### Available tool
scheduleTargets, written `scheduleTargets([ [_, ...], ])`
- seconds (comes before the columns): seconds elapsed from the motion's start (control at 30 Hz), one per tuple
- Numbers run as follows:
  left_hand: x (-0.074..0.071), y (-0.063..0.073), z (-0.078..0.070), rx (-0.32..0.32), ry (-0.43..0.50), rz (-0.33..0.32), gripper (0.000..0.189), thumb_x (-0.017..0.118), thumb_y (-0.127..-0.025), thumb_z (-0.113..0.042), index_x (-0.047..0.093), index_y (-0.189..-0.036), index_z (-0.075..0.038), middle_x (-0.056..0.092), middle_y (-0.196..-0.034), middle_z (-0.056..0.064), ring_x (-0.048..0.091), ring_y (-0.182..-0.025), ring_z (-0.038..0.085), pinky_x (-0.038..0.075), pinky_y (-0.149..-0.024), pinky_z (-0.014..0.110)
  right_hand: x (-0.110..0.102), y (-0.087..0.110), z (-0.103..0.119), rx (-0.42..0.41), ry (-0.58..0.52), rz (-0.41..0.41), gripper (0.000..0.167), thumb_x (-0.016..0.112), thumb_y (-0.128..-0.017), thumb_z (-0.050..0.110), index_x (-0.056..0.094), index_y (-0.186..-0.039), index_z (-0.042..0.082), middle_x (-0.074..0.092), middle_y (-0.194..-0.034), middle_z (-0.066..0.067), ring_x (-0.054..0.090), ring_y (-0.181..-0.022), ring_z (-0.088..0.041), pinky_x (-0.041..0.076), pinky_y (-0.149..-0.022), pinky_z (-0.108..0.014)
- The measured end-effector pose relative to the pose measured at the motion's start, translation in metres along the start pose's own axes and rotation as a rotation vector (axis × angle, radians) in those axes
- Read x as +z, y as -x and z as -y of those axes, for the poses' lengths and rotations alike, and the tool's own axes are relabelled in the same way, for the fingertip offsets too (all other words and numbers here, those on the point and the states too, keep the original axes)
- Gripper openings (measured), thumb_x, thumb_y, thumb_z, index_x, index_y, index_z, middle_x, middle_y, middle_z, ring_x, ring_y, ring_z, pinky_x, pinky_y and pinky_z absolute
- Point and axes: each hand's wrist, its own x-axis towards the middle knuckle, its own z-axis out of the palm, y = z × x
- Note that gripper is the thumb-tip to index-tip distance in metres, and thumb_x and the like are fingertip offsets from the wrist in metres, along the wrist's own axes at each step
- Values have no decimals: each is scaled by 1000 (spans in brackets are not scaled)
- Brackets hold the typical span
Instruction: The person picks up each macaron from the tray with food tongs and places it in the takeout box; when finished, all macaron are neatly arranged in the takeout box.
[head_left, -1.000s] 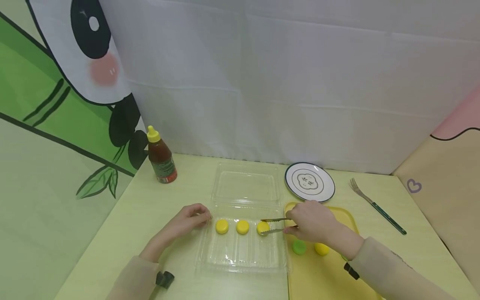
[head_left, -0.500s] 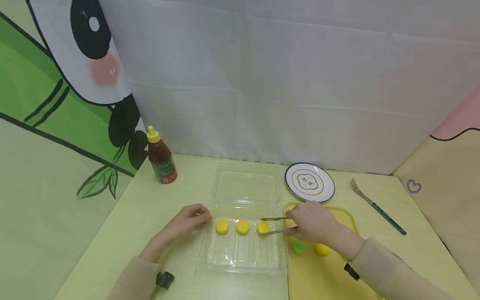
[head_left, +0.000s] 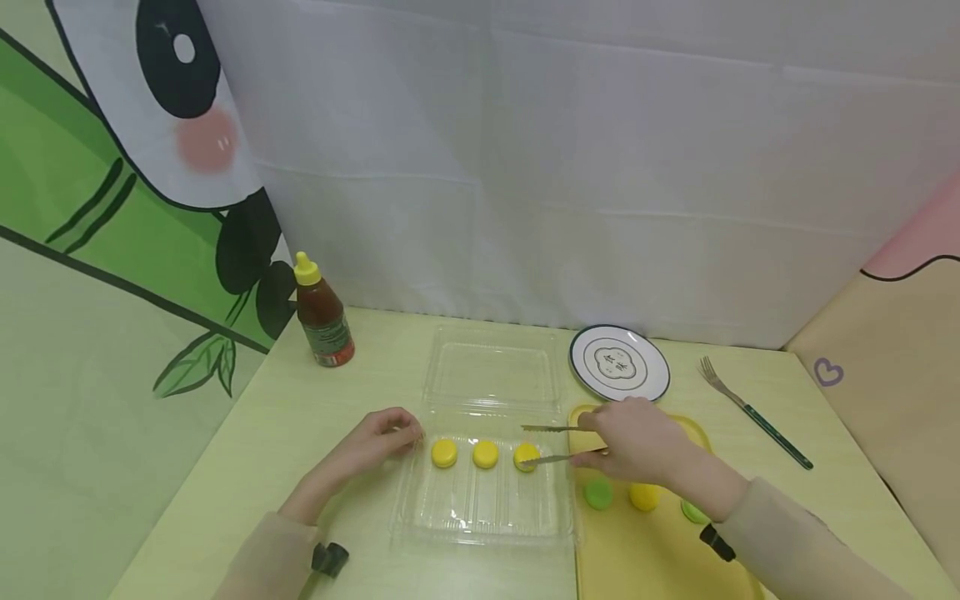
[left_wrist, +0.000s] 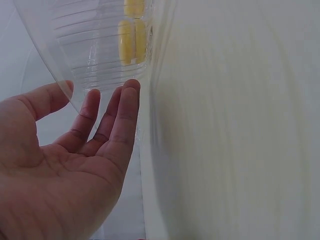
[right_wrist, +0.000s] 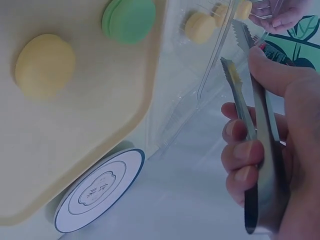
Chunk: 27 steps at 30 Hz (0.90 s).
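Here we see the right hand [head_left: 637, 443] gripping metal tongs [right_wrist: 272, 175], tips parted near the rightmost yellow macaron [head_left: 527, 451] inside the clear container [head_left: 450, 508]; left hand [head_left: 377, 435] loosely spread at the container's edge.

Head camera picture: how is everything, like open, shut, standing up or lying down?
Clear box: lid open, three yellow macarons inside.
Tongs: gripped by the right hand, jaws apart.
Left hand: at the box's edge.
Sauce bottle: upright, yellow cap on.
Plate: patterned side up.
Fork: lying on the table.
Yellow tray: holding green macarons and a yellow macaron.
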Motion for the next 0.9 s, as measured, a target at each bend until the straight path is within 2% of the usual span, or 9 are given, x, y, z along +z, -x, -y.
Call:
scheduleTargets([
  [0.13, 1, -1, 0, 3, -5, -1, 29, 60, -101, -26, 63, -111, 2, 65, -102, 9, 59, -94, 20, 52, -86, 37, -6, 8, -5, 15, -12, -29, 37, 76, -83, 51, 54, -76, 22, 37, -60, 15, 31, -51, -2, 27, -47, -22],
  [0.27, 1, -2, 0, 7, 7, 1, 29, 60, -101, -26, 63, -111, 2, 65, -102, 10, 59, -94, 21, 52, -87, 37, -12, 20, -12, 46, -19, -59, 34, 76, -84, 50, 64, -87, 19, 52, -67, 15, 37, -51, -1, 35, -49, -22],
  [0.37, 2, -2, 0, 6, 9, 1, 30, 60, -101, -26, 63, -111, 2, 64, -102, 10, 59, -94, 21, 52, -87, 37, -15, 31, -19, 72, -15, -88, 35, 76, -84, 49, 65, -92, 17, 59, -72, 14, 41, -53, -1, 38, -51, -23],
  [0.47, 2, -3, 0, 2, -1, 1, 30, 60, -101, -26, 63, -111, 2, 64, -102, 11, 59, -94, 21, 52, -86, 36, -16, 43, -25, 93, -5, -123, 36, 76, -84, 51, 65, -93, 17, 54, -68, 16, 41, -54, 0, 37, -50, -22],
  [0.67, 1, -2, 1, -11, -10, -5, 28, 60, -101, -26, 64, -109, 0, 64, -102, 11, 59, -94, 20, 52, -85, 31, -16, 69, -34, 135, -7, -172, 34, 77, -83, 50, 63, -93, 21, 36, -61, 21, 31, -52, 3, 29, -48, -20],
  [0.9, 0, -2, 1, 2, -13, -2, 28, 61, -100, -28, 64, -108, -1, 65, -101, 10, 59, -93, 20, 51, -84, 31, -15, 101, -36, 194, 0, -237, 32, 81, -80, 46, 63, -94, 23, 29, -62, 21, 26, -53, 6, 27, -50, -19],
])
